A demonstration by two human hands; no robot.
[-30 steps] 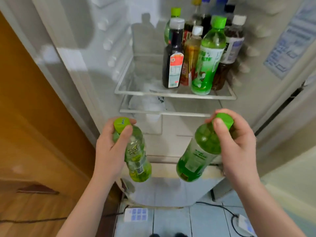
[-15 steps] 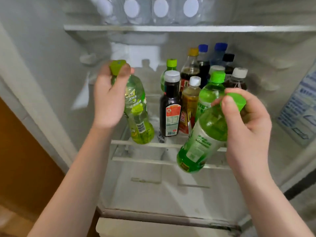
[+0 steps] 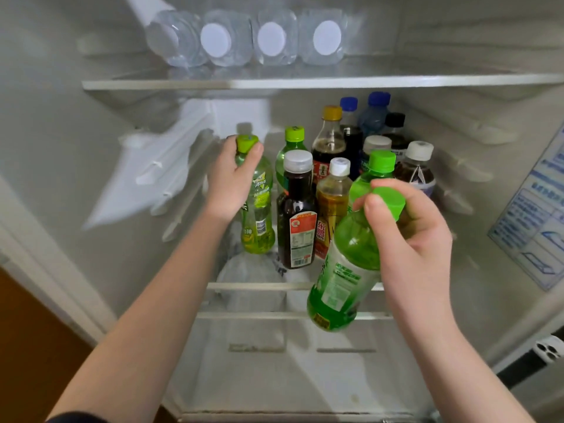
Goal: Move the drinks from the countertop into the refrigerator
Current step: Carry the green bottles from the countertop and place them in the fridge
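Observation:
My left hand (image 3: 230, 181) grips the neck of a yellow-green drink bottle (image 3: 258, 218) with a lime cap. The bottle is upright over the left part of the glass shelf (image 3: 259, 285) inside the open refrigerator, just left of the bottles standing there. My right hand (image 3: 409, 236) holds a bigger green tea bottle (image 3: 345, 276) by its cap and neck. That bottle hangs tilted in front of the shelf's front edge, its base toward me.
Several bottles stand on the shelf's right half, among them a dark sauce bottle (image 3: 297, 215), an amber drink (image 3: 332, 196) and blue-capped bottles (image 3: 372, 114). Water bottles (image 3: 244, 38) lie on the upper shelf (image 3: 305, 83). A sticker (image 3: 537, 227) is on the right wall.
Both hands have risen from below the shelf and moved forward into the refrigerator. The left bottle has gone in over the shelf beside the standing bottles; the right bottle stays tilted at the shelf front.

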